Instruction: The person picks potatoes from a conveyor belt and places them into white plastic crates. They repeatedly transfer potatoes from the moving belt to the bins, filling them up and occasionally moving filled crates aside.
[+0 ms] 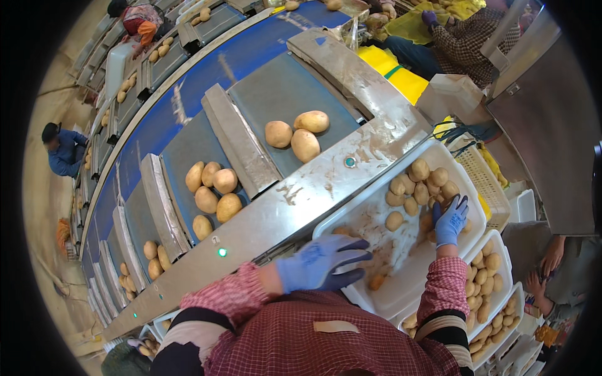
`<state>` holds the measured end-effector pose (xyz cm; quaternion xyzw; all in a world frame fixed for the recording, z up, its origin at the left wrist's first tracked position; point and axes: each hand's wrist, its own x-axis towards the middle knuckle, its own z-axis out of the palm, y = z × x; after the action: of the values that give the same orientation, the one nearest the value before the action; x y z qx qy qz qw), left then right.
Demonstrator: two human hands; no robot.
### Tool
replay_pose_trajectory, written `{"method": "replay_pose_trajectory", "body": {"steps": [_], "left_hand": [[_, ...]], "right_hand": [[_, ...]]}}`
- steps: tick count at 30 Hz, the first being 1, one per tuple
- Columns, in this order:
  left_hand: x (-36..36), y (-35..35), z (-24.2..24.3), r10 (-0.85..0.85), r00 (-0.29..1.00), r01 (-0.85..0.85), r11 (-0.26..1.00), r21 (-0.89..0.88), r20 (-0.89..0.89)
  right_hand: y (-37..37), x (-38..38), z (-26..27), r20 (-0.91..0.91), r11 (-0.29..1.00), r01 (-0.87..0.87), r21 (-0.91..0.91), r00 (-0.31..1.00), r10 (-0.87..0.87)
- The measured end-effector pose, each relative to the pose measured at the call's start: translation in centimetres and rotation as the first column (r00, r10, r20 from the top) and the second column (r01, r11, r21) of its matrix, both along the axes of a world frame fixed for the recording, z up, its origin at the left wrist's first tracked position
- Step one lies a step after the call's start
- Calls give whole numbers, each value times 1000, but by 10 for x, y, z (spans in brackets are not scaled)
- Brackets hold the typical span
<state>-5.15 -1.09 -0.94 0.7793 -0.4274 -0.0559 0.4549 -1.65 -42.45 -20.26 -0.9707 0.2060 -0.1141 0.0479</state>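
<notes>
In a white plastic tub [400, 301] before me, several potatoes [420, 188] are heaped towards the far right end. A blue work glove with dark fingertips covers my right hand [451, 223], which lies on that heap with its fingers apart. I see no potato gripped in it, though its palm side is hidden. Gloved the same way, my left hand [324, 263] hovers over the tub's near-left side, fingers spread and holding nothing. One darker potato [376, 282] rests on the soiled tub floor just beyond it.
A steel conveyor frame [301, 202] borders the tub; its belt lanes carry potatoes [305, 136]. Behind runs a blue belt [254, 51]. Potato-filled tubs [484, 282] stand at my right. Other people work at the far left, upper right and right. A metal panel [541, 141] rises at right.
</notes>
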Motion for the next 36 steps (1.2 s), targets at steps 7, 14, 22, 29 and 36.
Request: {"method": "replay_pose_trajectory", "body": {"steps": [7, 14, 22, 29, 36], "left_hand": [[41, -110, -122, 149, 950, -126, 987, 99, -276], [74, -168, -175, 328, 927, -289, 934, 213, -183], [148, -250, -176, 42, 997, -71, 742, 667, 60], [121, -190, -238, 14, 1000, -15, 872, 490, 5], [52, -139, -241, 21, 995, 39, 809, 586, -95]], "right_hand": [[43, 6, 26, -29, 979, 22, 203, 999, -16], [60, -52, 23, -127, 910, -306, 279, 928, 351], [8, 0, 11, 74, 922, -10, 386, 997, -20], [63, -3, -21, -205, 616, 122, 778, 977, 66], [91, -55, -1, -533, 853, 9, 522, 784, 318]]}}
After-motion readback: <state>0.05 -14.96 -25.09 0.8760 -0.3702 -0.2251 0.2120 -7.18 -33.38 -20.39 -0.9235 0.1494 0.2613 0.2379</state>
